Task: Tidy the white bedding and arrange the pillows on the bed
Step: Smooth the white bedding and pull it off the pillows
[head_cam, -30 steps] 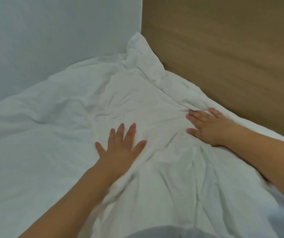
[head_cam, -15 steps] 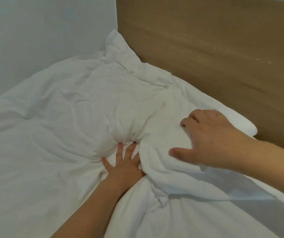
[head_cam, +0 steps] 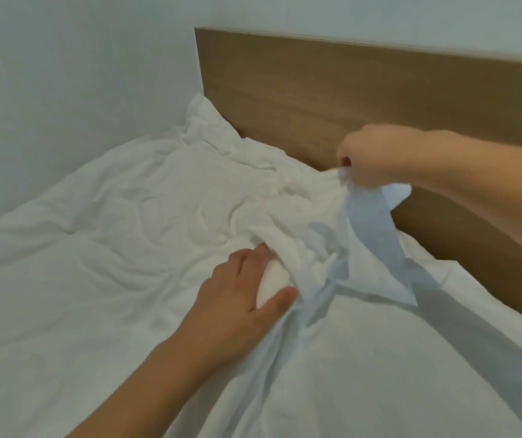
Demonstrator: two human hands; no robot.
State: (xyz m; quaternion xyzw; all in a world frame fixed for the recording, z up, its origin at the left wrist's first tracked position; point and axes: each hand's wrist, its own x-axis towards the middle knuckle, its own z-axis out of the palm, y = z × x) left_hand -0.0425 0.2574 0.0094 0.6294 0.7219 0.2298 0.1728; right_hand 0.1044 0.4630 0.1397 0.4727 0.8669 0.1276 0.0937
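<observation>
The right hand [head_cam: 370, 159] is raised in front of the wooden headboard [head_cam: 316, 90], its fingers curled tight and pinching a fold of the white bedding [head_cam: 120, 235], so that a loose flap of cloth hangs down from the fist towards the mattress. The left hand [head_cam: 244, 292] lies low on the bed, near the middle of the view, with thumb and fingers closed around a bunched roll of the same white fabric; the thumb sits on the near side of the roll and the fingertips are hidden under the cloth. The bedding covers the whole visible bed, rumpled and creased, and is drawn up in a ridge between the two hands. At the far corner, where the headboard meets the pale wall [head_cam: 63, 90], a white pillow corner [head_cam: 204, 121] pokes up against both. Both forearms are bare.
</observation>
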